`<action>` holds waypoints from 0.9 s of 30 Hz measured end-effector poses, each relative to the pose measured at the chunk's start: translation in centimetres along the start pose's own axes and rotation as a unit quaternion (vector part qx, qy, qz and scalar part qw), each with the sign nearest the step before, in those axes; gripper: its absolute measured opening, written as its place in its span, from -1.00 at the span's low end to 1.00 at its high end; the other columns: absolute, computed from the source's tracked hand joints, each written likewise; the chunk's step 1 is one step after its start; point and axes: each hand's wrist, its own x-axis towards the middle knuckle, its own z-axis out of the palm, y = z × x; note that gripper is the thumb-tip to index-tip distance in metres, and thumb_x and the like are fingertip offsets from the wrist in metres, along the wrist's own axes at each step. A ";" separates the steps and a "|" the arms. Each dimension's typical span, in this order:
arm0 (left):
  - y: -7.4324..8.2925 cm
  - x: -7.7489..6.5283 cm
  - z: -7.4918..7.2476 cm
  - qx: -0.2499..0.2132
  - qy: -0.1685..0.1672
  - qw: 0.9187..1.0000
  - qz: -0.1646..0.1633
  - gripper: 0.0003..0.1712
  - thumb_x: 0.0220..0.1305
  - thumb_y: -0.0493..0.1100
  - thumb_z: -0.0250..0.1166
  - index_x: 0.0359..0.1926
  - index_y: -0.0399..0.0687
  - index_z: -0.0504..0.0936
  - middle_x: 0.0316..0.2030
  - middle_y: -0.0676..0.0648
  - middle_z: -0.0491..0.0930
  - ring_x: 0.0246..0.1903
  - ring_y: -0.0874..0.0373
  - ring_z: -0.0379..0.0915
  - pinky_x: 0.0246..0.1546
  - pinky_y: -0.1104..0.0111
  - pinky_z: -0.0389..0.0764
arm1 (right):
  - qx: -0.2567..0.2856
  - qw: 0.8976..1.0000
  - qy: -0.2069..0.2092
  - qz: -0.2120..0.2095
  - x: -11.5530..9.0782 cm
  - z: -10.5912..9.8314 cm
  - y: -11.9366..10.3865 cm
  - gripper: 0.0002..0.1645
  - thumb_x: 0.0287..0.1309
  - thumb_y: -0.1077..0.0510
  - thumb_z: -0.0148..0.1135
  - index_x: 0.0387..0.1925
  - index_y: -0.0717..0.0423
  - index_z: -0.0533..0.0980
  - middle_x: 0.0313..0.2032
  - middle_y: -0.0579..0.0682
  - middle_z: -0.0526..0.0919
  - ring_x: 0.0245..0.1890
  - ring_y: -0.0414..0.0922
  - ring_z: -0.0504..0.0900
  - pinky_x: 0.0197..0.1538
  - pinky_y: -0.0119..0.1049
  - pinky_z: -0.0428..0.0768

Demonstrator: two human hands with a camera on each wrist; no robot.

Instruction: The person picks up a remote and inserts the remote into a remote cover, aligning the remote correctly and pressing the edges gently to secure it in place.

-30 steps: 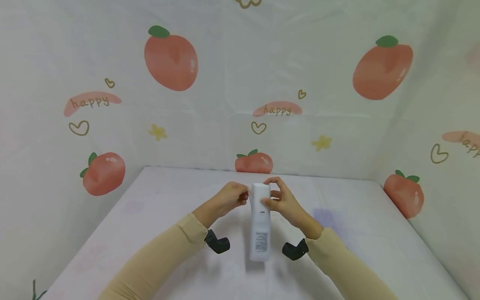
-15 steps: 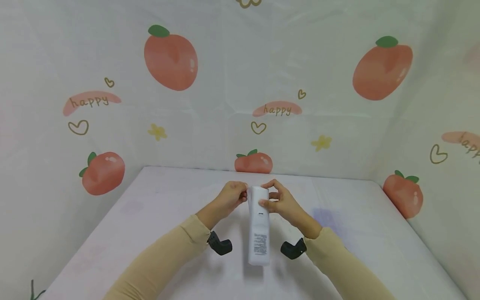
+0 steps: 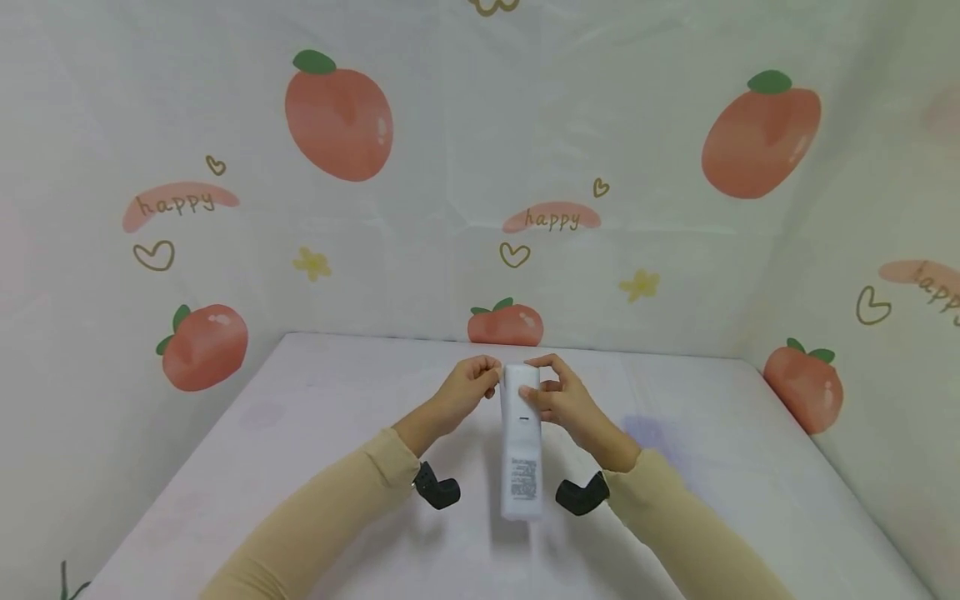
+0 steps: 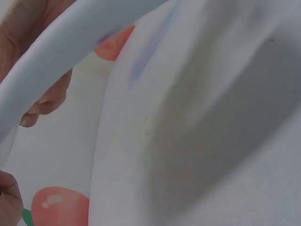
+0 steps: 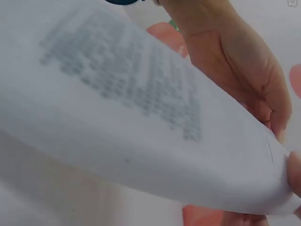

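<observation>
A long white remote control (image 3: 521, 450) hangs nearly upright over the table, its back with a small slot and printed label facing the head camera. My right hand (image 3: 576, 408) holds its upper end, with the thumb on the back and a finger over the top. At the upper left edge my left hand (image 3: 463, 390) pinches what looks like a thin clear film (image 4: 6, 148), seen faintly in the left wrist view between the fingertips and the remote. In the right wrist view the label is blurred, and the left fingers are close to the remote's end.
A white cloth-covered table (image 3: 315, 500) with faint purple patches lies below the hands. Behind it hangs a white curtain (image 3: 420, 250) printed with red fruit, hearts and "happy". Black cameras are strapped to both wrists.
The remote dipped slightly, then rose again with the right hand. The left fingers have moved up a little along its top edge. Both grips look the same.
</observation>
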 end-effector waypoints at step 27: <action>-0.9 -1.1 0.2 0.092 -0.074 0.991 0.071 -0.84 0.43 -0.27 0.07 -0.15 -0.34 0.47 -0.33 -0.15 0.44 -0.32 0.16 0.32 -0.31 0.47 0.40 | -0.029 0.992 0.116 0.025 0.0 1.1 1.7 -0.42 0.23 0.11 0.27 0.09 0.45 0.32 -0.26 0.10 0.52 -0.32 -0.15 0.54 -0.24 -0.16 0.67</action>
